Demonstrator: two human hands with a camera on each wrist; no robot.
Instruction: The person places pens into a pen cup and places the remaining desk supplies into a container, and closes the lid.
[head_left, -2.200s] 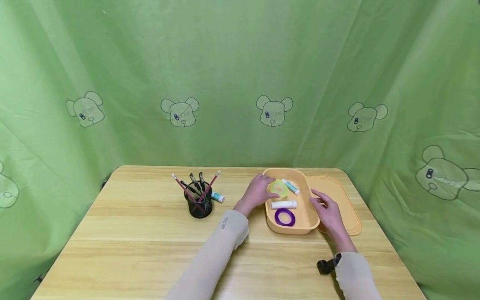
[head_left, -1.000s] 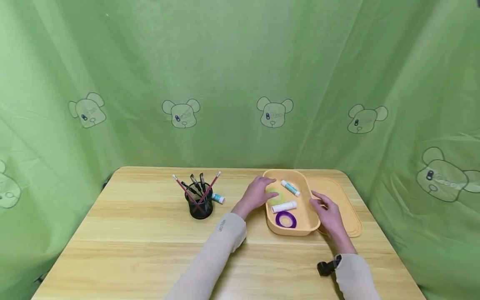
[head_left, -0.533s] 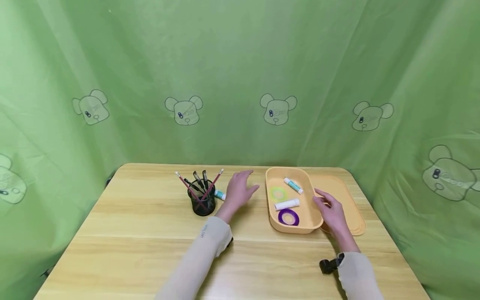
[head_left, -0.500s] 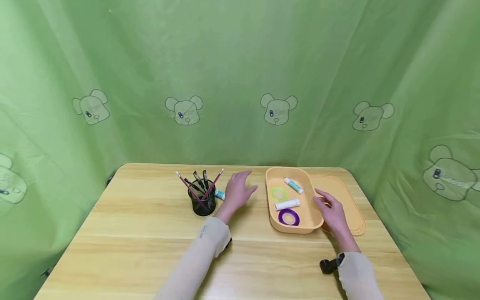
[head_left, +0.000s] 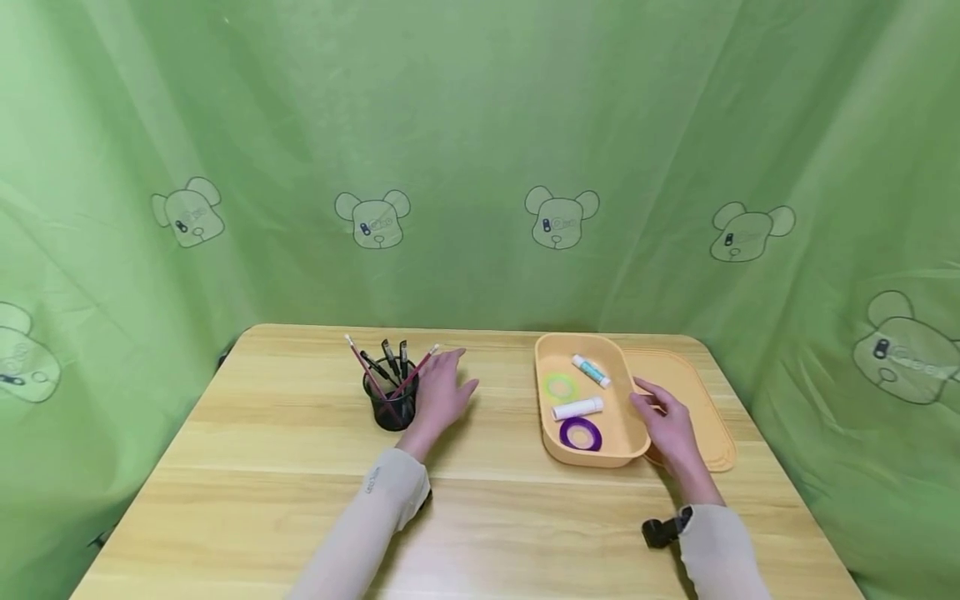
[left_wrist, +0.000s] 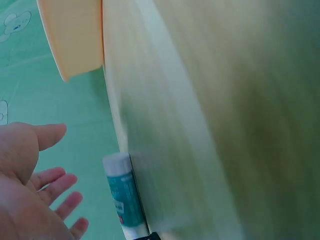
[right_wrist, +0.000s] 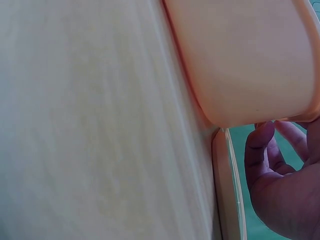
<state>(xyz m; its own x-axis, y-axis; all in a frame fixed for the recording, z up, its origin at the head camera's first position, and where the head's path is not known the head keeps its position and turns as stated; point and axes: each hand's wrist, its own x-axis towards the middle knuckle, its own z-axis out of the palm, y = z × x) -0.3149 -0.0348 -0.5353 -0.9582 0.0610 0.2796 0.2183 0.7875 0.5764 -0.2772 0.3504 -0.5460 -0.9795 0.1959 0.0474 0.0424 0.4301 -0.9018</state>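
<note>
My left hand (head_left: 441, 398) reaches beside the black mesh pen holder (head_left: 393, 408), its fingers loosely spread and holding nothing. In the left wrist view a teal-and-white glue stick (left_wrist: 124, 195) lies just beyond those fingers; the hand hides it in the head view. My right hand (head_left: 667, 421) holds the right rim of the orange plastic box (head_left: 596, 458) with bent fingers. Inside the box are a green tape roll (head_left: 561, 387), a purple tape roll (head_left: 581, 434), a white glue stick (head_left: 577, 408) and a teal-labelled glue stick (head_left: 591, 371).
Pencils and pens stand in the mesh holder. An orange lid (head_left: 686, 400) lies flat on the wooden table (head_left: 510, 525), right of the box and partly behind the right hand. A green curtain (head_left: 465, 108) hangs behind the table.
My left hand has let go of the green tape roll inside the box and moved left to the pen holder, covering the loose glue stick. My right hand stays at the box rim.
</note>
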